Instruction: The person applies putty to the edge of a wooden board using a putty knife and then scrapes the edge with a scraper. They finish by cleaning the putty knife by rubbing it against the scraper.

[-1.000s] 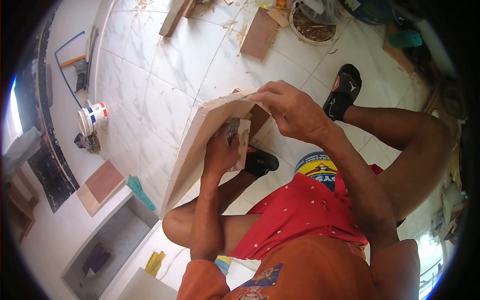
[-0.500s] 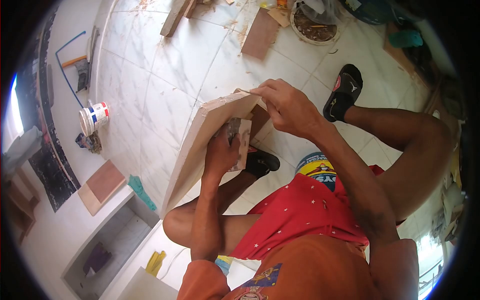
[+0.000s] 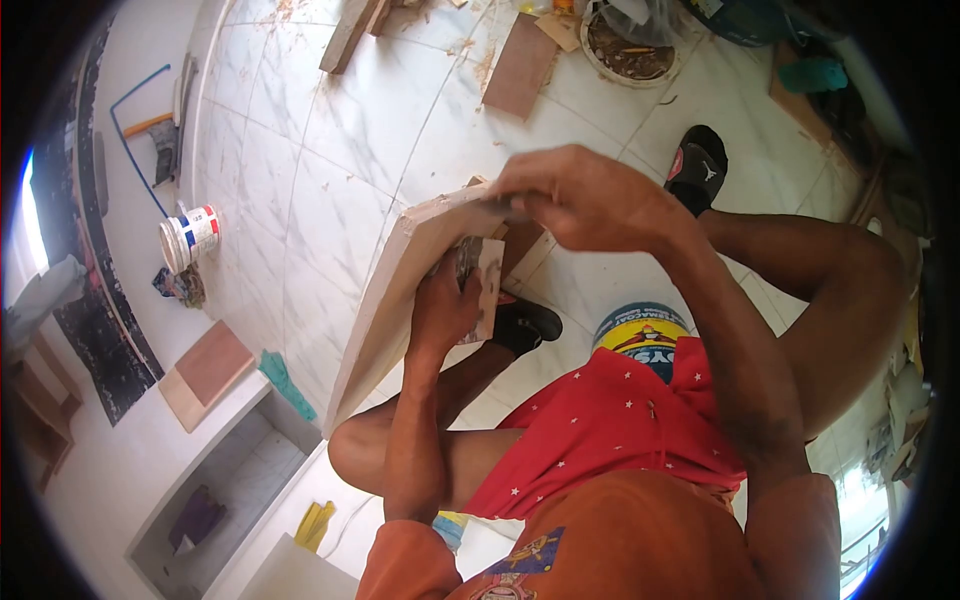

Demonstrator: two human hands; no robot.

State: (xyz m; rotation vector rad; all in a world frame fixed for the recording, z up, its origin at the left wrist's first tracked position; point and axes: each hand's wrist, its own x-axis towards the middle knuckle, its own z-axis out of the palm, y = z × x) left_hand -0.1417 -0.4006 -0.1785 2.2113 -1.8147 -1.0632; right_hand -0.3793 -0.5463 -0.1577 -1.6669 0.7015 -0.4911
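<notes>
A pale wooden panel [image 3: 378,310] stands on edge at a slant before me, its lower end by my left knee. My left hand [image 3: 447,300] is closed around a small flat piece of wood [image 3: 491,285] with dark smears, close against the panel's inner face. At the panel's upper corner, my right hand [image 3: 590,200] is pinched, its fingertips right at the edge and blurred by motion. What those fingers grip I cannot tell. A brown wooden part [image 3: 523,245] shows behind the panel under my right hand.
A paint bucket [image 3: 640,325] stands between my legs. On the tiled floor are a brown board [image 3: 520,68], wood offcuts [image 3: 350,35], shavings and a round tub [image 3: 630,50]. To the left are a white bucket [image 3: 190,238], a two-tone board [image 3: 207,375] and a green cloth [image 3: 285,383].
My right hand has shifted slightly along the panel's top edge, its wrist raised and turned; the thin piece seen at its fingertips is now blurred. The left hand stays put.
</notes>
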